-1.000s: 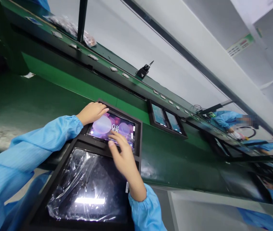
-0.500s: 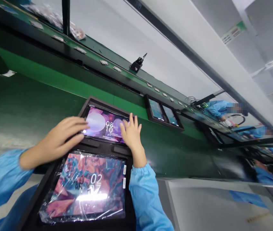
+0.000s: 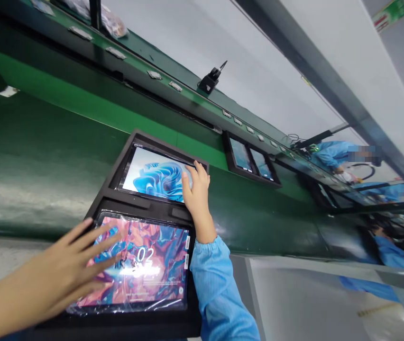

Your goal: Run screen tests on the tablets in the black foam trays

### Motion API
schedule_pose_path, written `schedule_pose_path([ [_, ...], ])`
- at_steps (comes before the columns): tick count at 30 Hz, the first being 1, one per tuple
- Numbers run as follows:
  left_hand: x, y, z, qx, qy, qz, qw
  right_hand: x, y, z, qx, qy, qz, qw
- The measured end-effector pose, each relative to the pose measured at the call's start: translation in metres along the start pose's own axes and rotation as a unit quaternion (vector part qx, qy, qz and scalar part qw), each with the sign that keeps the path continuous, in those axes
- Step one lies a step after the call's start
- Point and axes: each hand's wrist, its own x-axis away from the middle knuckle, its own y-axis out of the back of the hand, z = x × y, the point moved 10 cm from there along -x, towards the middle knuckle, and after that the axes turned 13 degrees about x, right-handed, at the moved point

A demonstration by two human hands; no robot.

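The left hand (image 3: 67, 268) hovers, fingers spread, over the film-covered near tablet (image 3: 152, 258); the right hand (image 3: 198, 199), fingers parted, covers the far tablet's (image 3: 152, 174) right end. Likely stiff, slippery, fragile: edges suit gripping.

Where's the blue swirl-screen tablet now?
The tablet lies left of the head view's centre, in the black tray's far compartment, partly under the right hand.

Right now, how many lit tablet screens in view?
4. Near black tray: upper screen, lower screen. Farther black tray: left screen, right screen. More may be hidden in the blurred background.
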Motion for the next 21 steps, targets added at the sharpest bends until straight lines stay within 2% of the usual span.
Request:
schedule_pose_path([
  [1,-0.005,0.011,0.01,-0.042,0.01,-0.025,0.999,0.0,0.001,0.002,-0.003,0.008,-0.002,1.0],
  [3,-0.004,0.033,0.035,-0.081,0.085,-0.085,0.989,0.003,0.002,0.008,-0.009,0.028,-0.001,1.0],
  [5,0.012,0.04,0.054,-0.025,0.187,-0.124,0.974,0.007,0.001,0.02,-0.02,0.067,0.009,0.998],
  [7,0.039,0.027,0.062,0.065,0.275,-0.142,0.949,0.015,-0.003,0.038,-0.037,0.123,0.031,0.991],
  [11,0.094,-0.017,0.061,0.2,0.41,-0.174,0.873,0.032,-0.013,0.077,-0.048,0.212,0.1,0.971],
  [14,0.108,-0.029,0.055,0.231,0.435,-0.189,0.849,0.038,-0.017,0.1,-0.038,0.253,0.126,0.958],
  [17,0.101,-0.024,0.049,0.24,0.436,-0.181,0.848,0.04,-0.022,0.115,-0.008,0.291,0.136,0.947],
  [21,0.086,-0.017,0.043,0.246,0.426,-0.151,0.857,0.041,-0.028,0.121,0.008,0.312,0.148,0.938],
])
